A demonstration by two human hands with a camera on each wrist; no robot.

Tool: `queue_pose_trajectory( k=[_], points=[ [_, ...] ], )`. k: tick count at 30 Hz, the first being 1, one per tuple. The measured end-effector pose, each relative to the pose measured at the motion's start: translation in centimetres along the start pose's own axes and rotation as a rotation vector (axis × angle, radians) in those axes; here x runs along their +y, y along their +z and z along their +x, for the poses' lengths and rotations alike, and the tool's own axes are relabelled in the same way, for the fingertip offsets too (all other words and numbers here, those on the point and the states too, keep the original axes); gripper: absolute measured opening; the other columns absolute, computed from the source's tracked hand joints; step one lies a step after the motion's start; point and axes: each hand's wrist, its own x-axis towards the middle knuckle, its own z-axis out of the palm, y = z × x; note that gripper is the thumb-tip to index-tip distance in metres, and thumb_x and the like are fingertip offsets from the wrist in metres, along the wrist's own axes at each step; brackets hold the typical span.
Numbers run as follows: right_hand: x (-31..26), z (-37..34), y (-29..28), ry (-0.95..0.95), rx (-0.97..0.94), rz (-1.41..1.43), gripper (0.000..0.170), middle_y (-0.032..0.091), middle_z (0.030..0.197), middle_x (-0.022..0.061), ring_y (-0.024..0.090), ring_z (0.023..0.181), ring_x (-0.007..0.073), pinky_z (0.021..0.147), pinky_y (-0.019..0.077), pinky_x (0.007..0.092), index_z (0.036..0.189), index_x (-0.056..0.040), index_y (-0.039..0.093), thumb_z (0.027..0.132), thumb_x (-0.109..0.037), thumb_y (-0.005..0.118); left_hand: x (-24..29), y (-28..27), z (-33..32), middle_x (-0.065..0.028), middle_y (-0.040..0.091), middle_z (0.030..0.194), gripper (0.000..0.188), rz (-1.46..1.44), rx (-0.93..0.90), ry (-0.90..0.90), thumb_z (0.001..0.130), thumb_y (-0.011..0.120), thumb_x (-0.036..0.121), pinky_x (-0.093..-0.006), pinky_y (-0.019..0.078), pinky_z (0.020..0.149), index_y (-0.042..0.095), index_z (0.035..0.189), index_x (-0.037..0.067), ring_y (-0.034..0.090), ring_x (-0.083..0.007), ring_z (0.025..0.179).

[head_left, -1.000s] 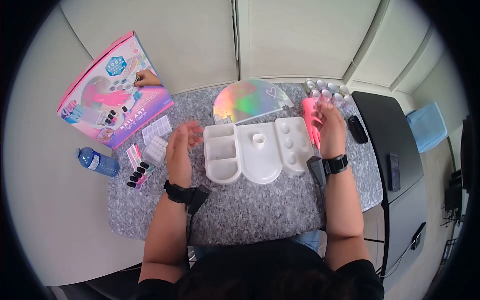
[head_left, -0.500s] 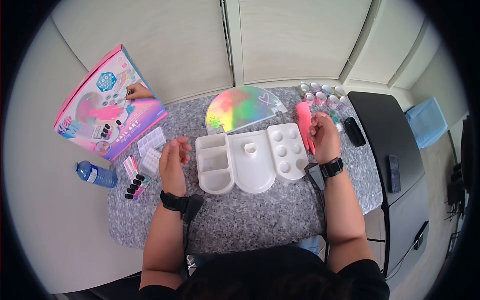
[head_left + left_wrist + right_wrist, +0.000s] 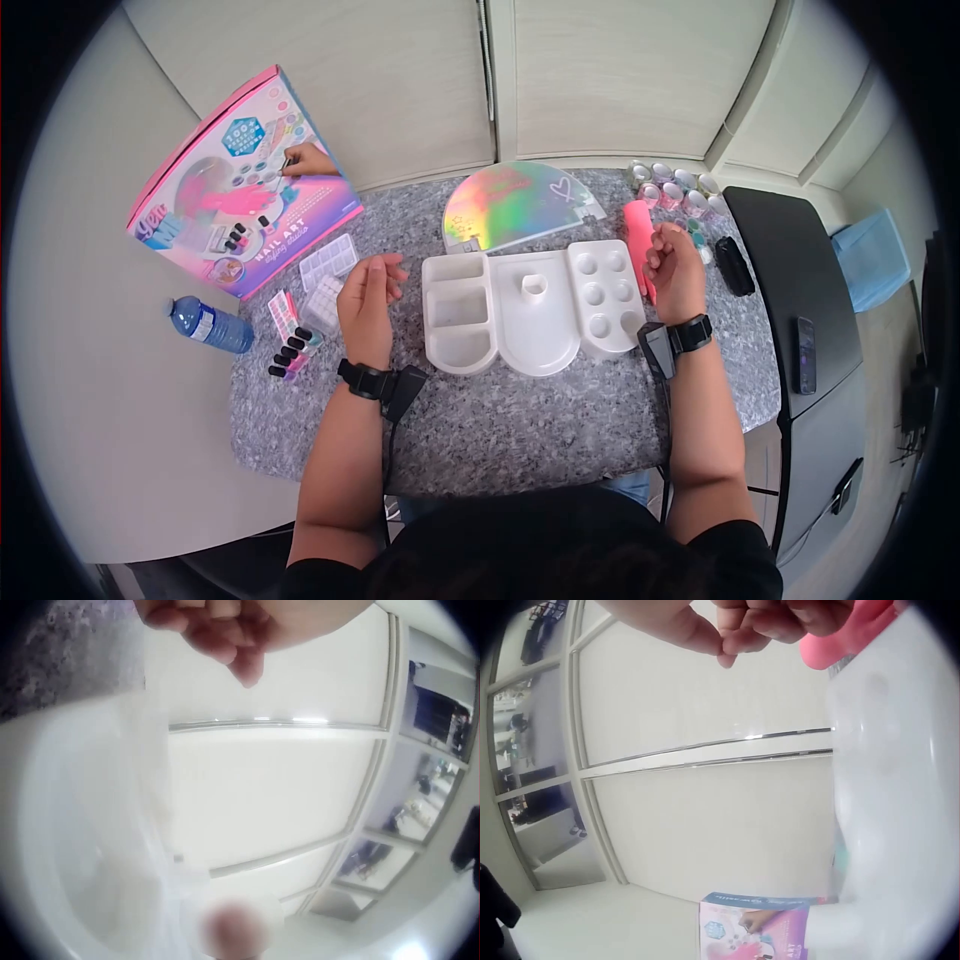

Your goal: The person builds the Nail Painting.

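While the white tray [image 3: 538,335] sits at the middle of the counter [image 3: 540,440], a bare hand is held up at either side of it. The left hand [image 3: 367,308] is just left of the tray, its grip released, fingers loosely bent and thumb up. The right hand [image 3: 679,275] is just right of the tray, its grip likewise released, fingertips curling lightly inward. It partly covers the pink model hand [image 3: 638,232], which lies along the tray's right edge; whether the two touch I cannot tell.

The tray has three sections — three bins on the left, a flat middle with a raised socket [image 3: 534,289], six round wells on the right. Directly behind the tray lies a shiny half-round panel [image 3: 520,205]. Behind it to the right stand small jars [image 3: 675,190], and farther right of it, past the right hand, is a black case [image 3: 734,266].

Left of the tray, beyond the left hand, are two clear organizers [image 3: 328,262] and a row of black-capped polishes [image 3: 291,352]. Farther left of it are a water bottle [image 3: 210,325] and, toward the back, the large printed box [image 3: 250,190].
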Motion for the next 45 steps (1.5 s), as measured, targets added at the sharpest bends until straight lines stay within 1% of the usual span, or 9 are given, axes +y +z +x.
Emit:
queue_pose_trajectory(
  k=[17,20,25,27,30,32,35,36,45],
  points=[
    [0.4,0.1,-0.3,-0.017,0.002,0.044,0.018,0.059,0.087,-0.0032,0.053,0.072,0.0105,0.062,0.0395,0.0277,0.110,-0.0070,0.068,0.104,-0.023,0.065,0.0,-0.1,0.0,-0.0008,0.072,0.096,0.033,0.023,-0.059,-0.018,0.116,0.055,0.028,-0.0238,0.0477,0.077,0.076,0.120,0.003,0.059,-0.0065,0.083],
    [0.4,0.5,-0.5,-0.010,0.020,0.050,0.016,0.060,0.087,-0.0030,0.054,0.070,0.0110,0.060,0.0398,0.0281,0.109,-0.0089,0.067,0.104,-0.024,0.065,-1.1,-0.2,0.4,-0.0020,0.073,0.102,0.029,0.071,-0.104,-0.009,0.114,0.060,0.026,-0.0258,0.0506,0.082,0.075,0.122,0.003,0.064,-0.0094,0.091],
    [-3.2,3.9,-4.2,-0.033,0.003,0.105,0.017,0.060,0.089,-0.0046,0.055,0.075,0.0094,0.060,0.0410,0.0275,0.107,-0.0125,0.067,0.107,-0.029,0.064,-1.6,-0.1,0.9,-0.0083,0.072,0.133,0.038,0.235,-0.351,-0.081,0.104,0.073,0.016,-0.0327,0.0535,0.097,0.067,0.139,0.004,0.067,-0.0167,0.116],
    [-5.6,4.3,-4.7,-0.085,0.098,-0.176,0.023,0.065,0.095,-0.0079,0.053,0.075,0.0078,0.063,0.0437,0.0249,0.120,-0.0129,0.073,0.107,-0.030,0.065,-1.3,-0.4,0.8,-0.0089,0.069,0.140,0.047,0.231,-0.397,-0.108,0.102,0.075,0.014,-0.0350,0.0529,0.102,0.062,0.146,0.005,0.066,-0.0183,0.123],
    [-6.4,7.4,-7.7,-0.140,0.051,-0.484,0.024,0.076,0.102,-0.0012,0.065,0.081,0.0137,0.071,0.0531,0.0301,0.118,-0.0114,0.079,0.102,-0.028,0.071,-1.8,-0.7,1.0,-0.0084,0.070,0.138,0.048,0.230,-0.410,-0.099,0.102,0.075,0.014,-0.0350,0.0527,0.103,0.061,0.147,0.005,0.066,-0.0186,0.123],
    [-6.3,8.7,-8.0,-0.391,0.053,-1.293,0.022,0.082,0.107,0.0091,0.076,0.094,0.0224,0.084,0.0591,0.0371,0.111,-0.0102,0.083,0.094,-0.024,0.077,-2.4,-0.8,1.4,-0.0094,0.070,0.140,0.051,0.196,-0.430,-0.078,0.102,0.075,0.014,-0.0350,0.0518,0.103,0.059,0.150,0.007,0.066,-0.0185,0.126],
    [-5.8,9.5,-7.4,-0.226,0.159,-1.520,0.025,0.082,0.110,0.0142,0.078,0.108,0.0282,0.093,0.0598,0.0413,0.112,-0.0132,0.084,0.089,-0.022,0.081,-2.2,-0.9,1.2,-0.0104,0.070,0.142,0.050,0.190,-0.432,-0.070,0.102,0.076,0.014,-0.0337,0.0504,0.101,0.059,0.149,0.008,0.066,-0.0183,0.128],
    [-5.6,10.2,-7.6,-0.130,0.112,-1.480,0.027,0.082,0.111,0.0108,0.078,0.106,0.0288,0.095,0.0607,0.0425,0.113,-0.0182,0.085,0.087,-0.023,0.083,-2.1,-0.9,1.2,-0.0104,0.070,0.142,0.050,0.193,-0.430,-0.065,0.102,0.076,0.014,-0.0337,0.0504,0.101,0.059,0.149,0.008,0.066,-0.0183,0.128],
    [-4.2,9.5,-6.4,-0.216,0.228,-1.722,0.032,0.082,0.113,0.0099,0.077,0.109,0.0325,0.098,0.0616,0.0453,0.113,-0.0248,0.086,0.081,-0.022,0.089,-2.1,-0.7,1.4,-0.0103,0.072,0.140,0.044,0.226,-0.440,-0.096,0.102,0.076,0.016,-0.0317,0.0496,0.098,0.059,0.142,0.008,0.066,-0.0187,0.129]
  ],
)
